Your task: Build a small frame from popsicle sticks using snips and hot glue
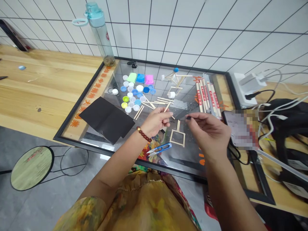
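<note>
My left hand (154,123) is closed around a short wooden stick (167,106) that points up between thumb and finger. A small black piece (188,118) is pinched between the thumb and forefinger of my right hand (210,130). Between and below the hands lies a square frame of sticks (184,139) with a short handle. Blue thread snips (166,147) rest near the table's front edge. Beyond my left hand are loose wooden sticks (163,101). Black paper (107,120) lies flat on the left of the glass.
Several bottle caps (139,88) and coloured packets (141,78) stand behind. A stick construction (176,85) with caps is at the back. Wrapped stick bundles (203,93), a phone (237,130) and cables (276,110) are right. A bottle (102,41) stands back left; a stool (32,168) is on the floor.
</note>
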Action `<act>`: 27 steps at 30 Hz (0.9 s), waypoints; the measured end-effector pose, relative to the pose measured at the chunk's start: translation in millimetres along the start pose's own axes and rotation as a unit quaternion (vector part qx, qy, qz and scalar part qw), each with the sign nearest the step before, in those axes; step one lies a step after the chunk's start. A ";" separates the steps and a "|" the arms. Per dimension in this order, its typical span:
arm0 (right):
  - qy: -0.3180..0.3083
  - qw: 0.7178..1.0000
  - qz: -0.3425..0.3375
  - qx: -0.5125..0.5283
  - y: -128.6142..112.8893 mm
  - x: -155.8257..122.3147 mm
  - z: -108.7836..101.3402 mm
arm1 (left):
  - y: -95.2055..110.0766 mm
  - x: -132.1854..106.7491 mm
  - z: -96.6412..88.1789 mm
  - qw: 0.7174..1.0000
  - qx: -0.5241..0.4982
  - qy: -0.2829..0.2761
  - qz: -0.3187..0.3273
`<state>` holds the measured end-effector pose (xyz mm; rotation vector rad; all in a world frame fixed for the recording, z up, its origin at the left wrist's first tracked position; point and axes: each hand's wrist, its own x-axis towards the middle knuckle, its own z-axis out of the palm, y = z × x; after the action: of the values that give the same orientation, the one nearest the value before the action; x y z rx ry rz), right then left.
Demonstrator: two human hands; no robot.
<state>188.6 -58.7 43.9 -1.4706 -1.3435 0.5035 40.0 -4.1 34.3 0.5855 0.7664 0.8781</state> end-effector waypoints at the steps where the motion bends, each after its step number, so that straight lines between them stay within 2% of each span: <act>1: 0.002 0.996 -0.062 -0.064 -1.0 0.2 -2.9 | 0.4 -1.7 0.5 1.000 0.007 -0.025 -0.016; 3: -0.017 0.975 -0.161 -0.155 1.2 1.3 -5.8 | 1.3 -4.7 1.0 0.997 0.026 -0.064 -0.035; 5: -0.040 0.958 -0.205 -0.197 8.0 2.3 -4.6 | 1.7 -6.7 1.1 0.995 0.049 -0.083 -0.041; 9: -0.042 0.948 -0.245 -0.200 22.9 0.2 3.2 | 1.6 -7.6 1.5 0.993 0.066 -0.085 -0.039; 12: -0.018 0.958 -0.236 -0.160 25.1 -3.7 8.4 | 1.1 -7.6 2.3 0.995 0.073 -0.069 -0.026; 14: 0.019 0.979 -0.172 -0.108 23.7 -4.9 11.2 | -0.4 -7.1 2.3 0.994 0.087 -0.073 -0.006; 16: 0.046 0.997 -0.059 -0.009 22.8 -3.9 12.8 | -3.6 -5.4 1.1 0.989 0.117 -0.080 0.033; 17: 0.038 0.998 0.007 0.054 23.0 -2.6 12.9 | -5.6 -4.1 0.2 0.986 0.137 -0.082 0.056; 19: -0.023 0.975 0.133 0.178 24.5 0.9 11.6 | -9.8 -1.0 -2.0 0.976 0.175 -0.089 0.095; 21: -0.097 0.933 0.223 0.264 26.1 4.0 8.7 | -13.2 1.4 -3.5 0.968 0.204 -0.090 0.117; 24: -0.134 0.893 0.273 0.332 26.1 6.0 4.7 | -14.7 2.4 -3.2 0.960 0.237 -0.082 0.123; 27: -0.118 0.893 0.266 0.344 23.9 5.7 3.4 | -13.6 1.1 -1.1 0.955 0.262 -0.073 0.122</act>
<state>198.6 -48.4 23.7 -1.1676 -0.7716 1.3948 45.8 -10.1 23.4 1.2236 0.8044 0.8451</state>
